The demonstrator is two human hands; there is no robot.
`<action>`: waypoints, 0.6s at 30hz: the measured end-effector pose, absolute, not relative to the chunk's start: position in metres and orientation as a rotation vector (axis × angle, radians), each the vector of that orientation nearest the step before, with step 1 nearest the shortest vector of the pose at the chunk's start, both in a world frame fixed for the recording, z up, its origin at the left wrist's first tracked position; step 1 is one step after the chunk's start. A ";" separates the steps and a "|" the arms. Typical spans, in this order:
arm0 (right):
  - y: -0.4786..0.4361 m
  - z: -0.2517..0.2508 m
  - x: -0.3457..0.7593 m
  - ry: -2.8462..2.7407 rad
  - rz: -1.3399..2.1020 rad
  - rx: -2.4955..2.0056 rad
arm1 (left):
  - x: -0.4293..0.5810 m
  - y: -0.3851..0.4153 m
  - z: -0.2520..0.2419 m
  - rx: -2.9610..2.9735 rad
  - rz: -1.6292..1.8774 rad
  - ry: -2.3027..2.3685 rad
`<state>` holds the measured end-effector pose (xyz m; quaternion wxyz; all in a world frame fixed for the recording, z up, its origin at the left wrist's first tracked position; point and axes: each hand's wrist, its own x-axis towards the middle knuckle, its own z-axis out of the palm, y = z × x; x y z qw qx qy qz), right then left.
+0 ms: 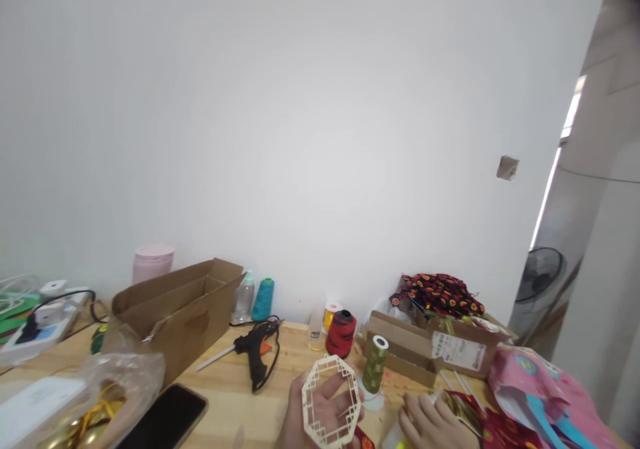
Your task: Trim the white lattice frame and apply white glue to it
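Note:
A pale octagonal lattice frame [306, 402] rests in my left hand [327, 405], palm up, its fingers curled behind the cut-out pattern. To the right, my right hand [433, 422] lies palm down near the bottom edge, over something pale and yellow that it mostly hides. Dark red patterned fabric [505, 429] is beside that hand. Between and behind the hands stands an olive green thread spool [375, 365], with a red thread cone [341, 333] farther back.
A black glue gun [257, 352], an open cardboard box [195, 329] and a phone [167, 417] are left. A bag of gold bells [93, 425] lies lower left. Small boxes [405, 352] and a pink bag [555, 395] stand right.

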<state>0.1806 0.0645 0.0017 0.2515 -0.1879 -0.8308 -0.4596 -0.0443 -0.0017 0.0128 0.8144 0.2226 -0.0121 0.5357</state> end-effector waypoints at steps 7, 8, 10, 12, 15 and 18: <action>0.068 0.014 0.156 -2.506 -1.440 -0.301 | -0.040 -0.002 0.011 0.409 1.247 0.279; 0.066 0.014 0.154 -2.533 -1.462 -0.308 | -0.040 -0.002 0.013 0.407 1.264 0.350; 0.061 0.013 0.150 -2.570 -1.492 -0.361 | -0.040 -0.004 0.018 0.416 1.285 0.486; 0.060 0.013 0.149 -2.585 -1.490 -0.395 | -0.041 -0.006 0.025 0.427 1.272 0.618; 0.062 0.014 0.151 -2.567 -1.431 -0.367 | -0.044 -0.009 0.035 0.445 1.246 0.771; 0.061 0.012 0.152 -2.514 -1.316 -0.368 | -0.048 -0.015 0.043 0.486 1.246 0.801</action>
